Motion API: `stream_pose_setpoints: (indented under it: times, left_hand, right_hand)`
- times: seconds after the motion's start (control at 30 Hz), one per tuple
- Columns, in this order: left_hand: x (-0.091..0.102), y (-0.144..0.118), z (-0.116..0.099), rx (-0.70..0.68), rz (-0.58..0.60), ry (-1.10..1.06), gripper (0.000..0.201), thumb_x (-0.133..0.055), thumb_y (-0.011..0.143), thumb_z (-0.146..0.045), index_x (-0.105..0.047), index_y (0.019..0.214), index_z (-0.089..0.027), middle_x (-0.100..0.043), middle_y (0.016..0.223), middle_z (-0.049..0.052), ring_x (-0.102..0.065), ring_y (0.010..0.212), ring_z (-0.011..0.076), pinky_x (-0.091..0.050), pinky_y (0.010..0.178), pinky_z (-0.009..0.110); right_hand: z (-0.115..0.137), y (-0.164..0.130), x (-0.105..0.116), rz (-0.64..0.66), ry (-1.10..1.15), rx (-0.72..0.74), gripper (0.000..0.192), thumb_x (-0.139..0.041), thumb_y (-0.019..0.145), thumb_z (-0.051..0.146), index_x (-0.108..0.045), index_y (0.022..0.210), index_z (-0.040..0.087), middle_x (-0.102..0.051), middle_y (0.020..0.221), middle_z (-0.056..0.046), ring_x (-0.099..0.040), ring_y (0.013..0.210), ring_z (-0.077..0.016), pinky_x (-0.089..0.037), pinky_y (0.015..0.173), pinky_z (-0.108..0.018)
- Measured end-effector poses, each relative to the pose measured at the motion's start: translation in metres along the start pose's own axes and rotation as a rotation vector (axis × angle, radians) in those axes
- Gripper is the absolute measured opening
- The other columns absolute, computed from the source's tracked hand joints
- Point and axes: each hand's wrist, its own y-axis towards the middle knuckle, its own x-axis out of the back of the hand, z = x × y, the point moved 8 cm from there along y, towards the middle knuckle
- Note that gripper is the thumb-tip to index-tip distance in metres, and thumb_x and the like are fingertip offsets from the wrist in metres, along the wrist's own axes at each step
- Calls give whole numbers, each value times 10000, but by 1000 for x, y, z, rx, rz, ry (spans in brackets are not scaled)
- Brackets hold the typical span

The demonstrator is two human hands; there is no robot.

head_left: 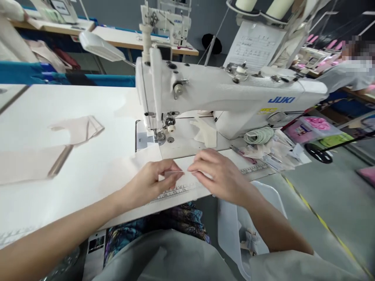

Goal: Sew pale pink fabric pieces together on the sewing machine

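Observation:
Both my hands meet just in front of the sewing machine. My left hand is pinched closed, thumb against fingers. Facing it, my right hand also has its fingertips drawn together. A thin white thread appears to run between the two pinches; its ends are hidden by the fingers. Beside my left hand, a pale fabric piece lies on the table, its upper corner near the presser foot. Whether the thread joins this fabric I cannot tell.
Pale cut pieces lie on the white table at left. Right of the needle are a cream scrap, scissors and a coiled green strip. A white bin stands below the table edge. Another person sits at far right.

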Motion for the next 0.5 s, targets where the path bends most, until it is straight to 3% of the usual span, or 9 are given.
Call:
stream_pose_setpoints:
  times: [0.07, 0.17, 0.27, 0.37, 0.43, 0.5]
  left_hand:
    - [4, -16, -6, -54, -48, 101, 246, -496, 935, -374, -602, 819, -185, -626, 671, 3, -570, 602, 117, -398, 493, 188]
    - [4, -36, -5, -35, 7, 76, 253, -513, 935, -406, -644, 849, -208, -646, 727, 6, -587, 639, 125, -439, 539, 196]
    - [1, -47, 16, 162, 81, -195, 399, -427, 965, -518, -671, 1002, -204, -693, 905, 48, -649, 804, 175, -542, 722, 261]
    - [1, -47, 34, 295, 37, -530, 626, -315, 950, -658, -642, 1166, -170, -674, 1128, 123, -647, 1016, 242, -563, 860, 354]
    - [-1, -44, 38, 336, 37, -694, 719, -310, 905, -737, -642, 1179, -162, -660, 1176, 146, -660, 1009, 257, -572, 850, 369]
    - [0, -41, 37, 351, 25, -793, 682, -417, 866, -743, -649, 1146, -165, -662, 1171, 142, -690, 903, 239, -583, 816, 367]
  right_hand:
    - [14, -6, -1, -57, -178, 58, 220, -470, 923, 134, -670, 848, 191, -619, 726, -29, -565, 706, -156, -420, 640, -288]
    - [28, -12, -4, -90, -134, 99, 209, -449, 940, 133, -648, 913, 193, -619, 642, 15, -544, 590, -123, -404, 560, -263]
    - [40, -14, 1, -147, 99, 189, 193, -452, 938, 101, -612, 1004, 185, -714, 840, -16, -652, 786, -112, -510, 732, -228]
    - [47, -13, 1, -148, 319, 297, 255, -466, 913, 63, -591, 1090, 198, -726, 1016, -46, -660, 1019, -116, -529, 899, -240]
    - [47, -9, -4, -122, 402, 308, 305, -469, 898, 50, -587, 1121, 221, -724, 1039, -43, -662, 1040, -118, -550, 880, -240]
    - [44, -6, -8, -114, 422, 283, 334, -468, 889, 43, -595, 1122, 245, -726, 1040, -31, -671, 1027, -122, -562, 860, -240]
